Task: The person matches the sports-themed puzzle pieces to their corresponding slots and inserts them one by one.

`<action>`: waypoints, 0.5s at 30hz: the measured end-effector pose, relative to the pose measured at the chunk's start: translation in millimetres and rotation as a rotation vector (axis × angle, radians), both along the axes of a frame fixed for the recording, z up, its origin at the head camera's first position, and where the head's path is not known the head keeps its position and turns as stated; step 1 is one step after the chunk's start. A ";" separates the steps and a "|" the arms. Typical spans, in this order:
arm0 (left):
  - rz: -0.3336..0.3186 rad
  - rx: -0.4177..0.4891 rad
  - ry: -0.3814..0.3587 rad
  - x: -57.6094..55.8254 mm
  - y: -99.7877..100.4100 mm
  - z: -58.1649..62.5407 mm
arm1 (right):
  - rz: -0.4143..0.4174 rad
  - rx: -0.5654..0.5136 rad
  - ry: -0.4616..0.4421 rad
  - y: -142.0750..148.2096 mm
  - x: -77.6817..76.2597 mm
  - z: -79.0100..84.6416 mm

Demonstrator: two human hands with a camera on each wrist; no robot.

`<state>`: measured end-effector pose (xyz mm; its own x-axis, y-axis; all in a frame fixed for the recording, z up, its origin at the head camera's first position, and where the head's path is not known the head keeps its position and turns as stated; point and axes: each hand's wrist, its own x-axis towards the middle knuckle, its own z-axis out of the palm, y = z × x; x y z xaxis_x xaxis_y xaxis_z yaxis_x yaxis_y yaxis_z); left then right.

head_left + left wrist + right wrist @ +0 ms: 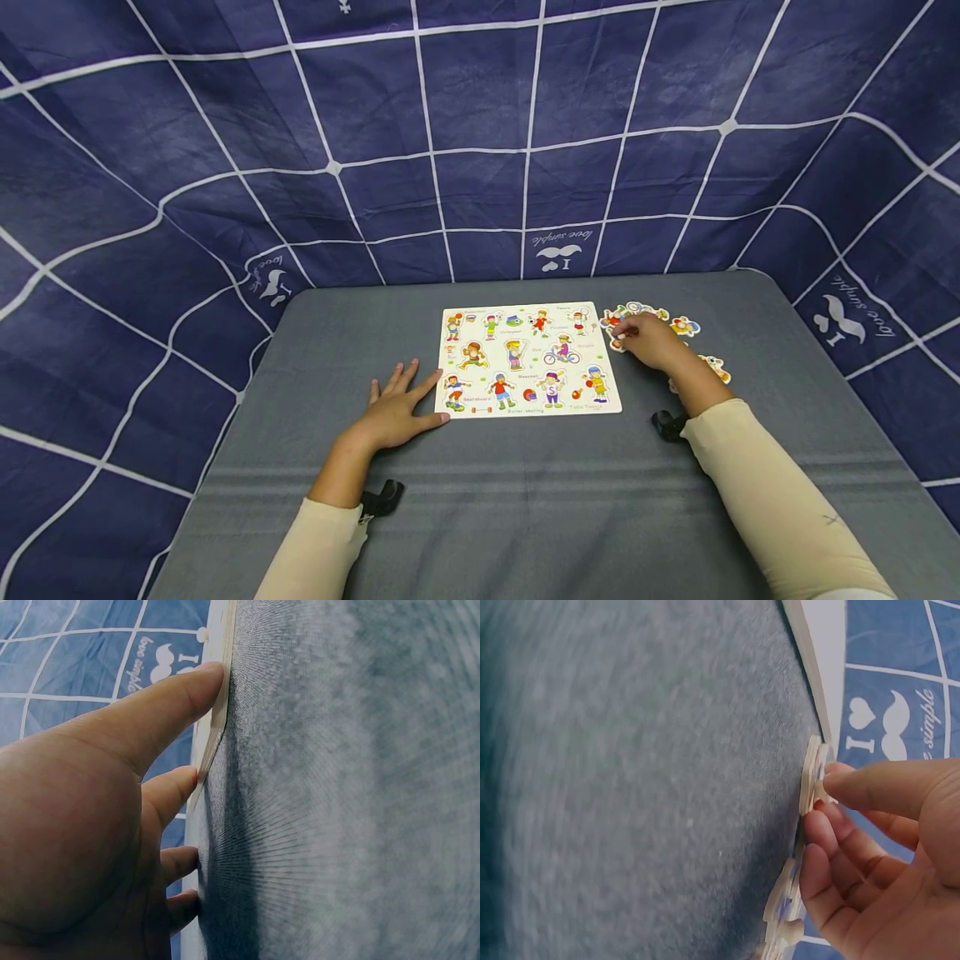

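A white wooden puzzle board (pixel 495 357) with sports figures printed on it lies flat on the grey table. My left hand (pixel 390 414) is spread at its left edge, thumb and forefinger touching the board. In the left wrist view, the thumb (pixel 184 694) lies on the board's edge. Just right of the board, my right hand (pixel 651 340) pinches the small knob of a wooden puzzle piece (pixel 808 780) between thumb and fingers. That piece sits at the end of a loose pile of figure pieces (pixel 637 309), partly hidden by the hand.
More knobbed pieces (pixel 684 326) lie right of the right hand, and another (pixel 716 367) lies beside the right wrist. Grey cloth (pixel 540 500) covers the table. A dark blue curtain (pixel 480 192) with white lines surrounds its back and sides.
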<state>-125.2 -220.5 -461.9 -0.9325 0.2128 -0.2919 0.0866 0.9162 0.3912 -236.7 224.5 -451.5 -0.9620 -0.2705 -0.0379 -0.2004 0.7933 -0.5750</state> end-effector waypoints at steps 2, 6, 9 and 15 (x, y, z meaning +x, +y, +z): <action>-0.001 -0.002 0.000 -0.1 0.2 -0.1 | 0.019 0.015 0.010 0.9 -1.0 -0.5; -0.003 -0.004 -0.001 -0.2 0.6 -0.1 | 0.056 0.039 0.044 3.1 -4.0 -3.6; -0.005 0.000 -0.002 -0.2 1.0 0.1 | 0.080 0.046 0.065 4.9 -5.7 -6.3; -0.009 0.001 0.003 0.0 1.8 -0.3 | 0.101 0.042 0.076 6.7 -4.9 -6.5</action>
